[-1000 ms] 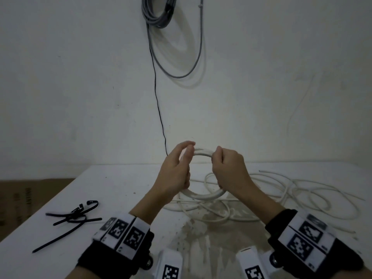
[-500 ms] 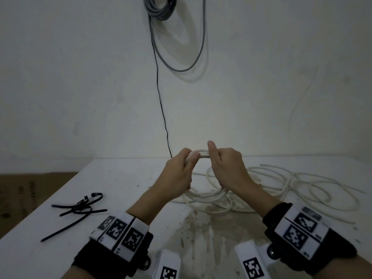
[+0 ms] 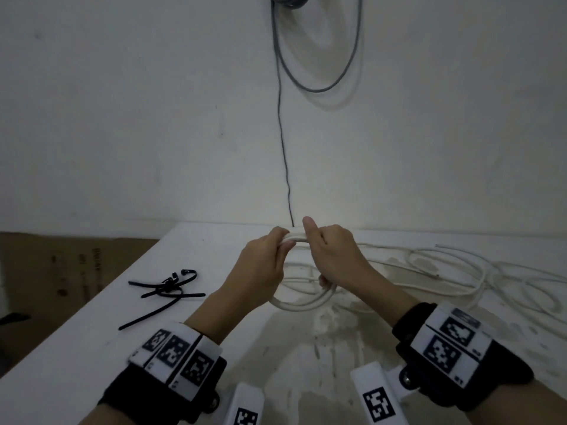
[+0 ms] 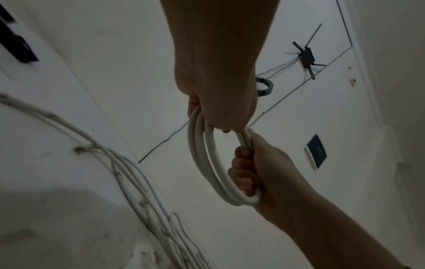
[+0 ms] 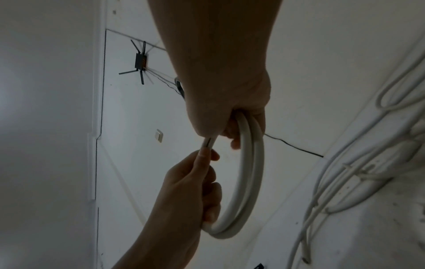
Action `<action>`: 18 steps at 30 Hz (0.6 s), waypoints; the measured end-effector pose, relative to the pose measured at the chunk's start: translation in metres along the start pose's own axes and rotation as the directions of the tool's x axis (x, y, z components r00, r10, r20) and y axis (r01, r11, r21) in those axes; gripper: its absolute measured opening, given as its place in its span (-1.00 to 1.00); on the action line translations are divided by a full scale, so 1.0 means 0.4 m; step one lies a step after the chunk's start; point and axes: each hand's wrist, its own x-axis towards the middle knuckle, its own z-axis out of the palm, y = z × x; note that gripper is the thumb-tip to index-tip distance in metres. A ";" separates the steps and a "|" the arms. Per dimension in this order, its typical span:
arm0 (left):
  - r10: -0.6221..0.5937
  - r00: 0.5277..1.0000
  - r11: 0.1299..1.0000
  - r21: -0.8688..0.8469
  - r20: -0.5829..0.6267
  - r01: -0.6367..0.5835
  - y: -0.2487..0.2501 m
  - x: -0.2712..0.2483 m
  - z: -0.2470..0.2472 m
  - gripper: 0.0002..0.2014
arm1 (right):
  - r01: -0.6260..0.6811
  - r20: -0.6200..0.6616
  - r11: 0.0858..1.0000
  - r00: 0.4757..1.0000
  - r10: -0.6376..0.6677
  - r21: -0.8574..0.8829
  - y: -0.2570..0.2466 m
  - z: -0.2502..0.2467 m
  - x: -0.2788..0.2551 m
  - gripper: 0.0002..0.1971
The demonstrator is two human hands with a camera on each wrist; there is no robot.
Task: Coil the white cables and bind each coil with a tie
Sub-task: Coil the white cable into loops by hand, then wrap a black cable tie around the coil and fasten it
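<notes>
— What's the biggest thing you see?

— The white worktop. It runs up to a white wall, and a grey cable hangs on that wall.

— And on the worktop?

— A long mess of loose white cable lies on the right side, far from me. On the left side there are some black ties, well apart from the cable.

— What is the person doing?

— Holding a small white coil up over the middle of the worktop. The left hand is curled round the left side of the coil. The right hand is curled round the right side, with its thumb sticking up. The two hands nearly touch at the top of the ring.
</notes>
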 end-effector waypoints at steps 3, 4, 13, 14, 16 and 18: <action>-0.070 0.995 0.998 0.014 0.064 0.069 -0.049 -0.041 -0.058 -0.77 | -0.058 0.267 0.991 0.963 0.024 0.121 -0.001 0.048 0.010 -0.47; -0.109 0.989 0.994 0.020 0.105 0.107 -0.067 -0.057 -0.081 -0.77 | -0.074 0.359 0.989 0.933 0.022 0.131 -0.004 0.065 0.015 -0.48; -0.419 0.820 0.908 0.162 0.390 0.386 -0.227 -0.175 -0.276 -0.77 | -0.016 0.603 0.999 0.797 0.040 -0.045 -0.025 0.301 0.138 -0.70; -0.451 0.805 0.893 0.193 0.386 0.407 -0.245 -0.187 -0.292 -0.77 | 0.083 0.613 0.990 0.790 0.007 -0.118 -0.017 0.331 0.151 -0.76; -0.513 0.770 0.858 0.235 0.379 0.456 -0.278 -0.209 -0.318 -0.76 | 0.235 0.672 0.937 0.741 0.001 -0.260 -0.001 0.385 0.167 -0.77; -0.545 0.745 0.839 0.251 0.384 0.483 -0.298 -0.224 -0.331 -0.79 | 0.335 0.700 0.888 0.714 -0.022 -0.314 0.013 0.427 0.175 -0.79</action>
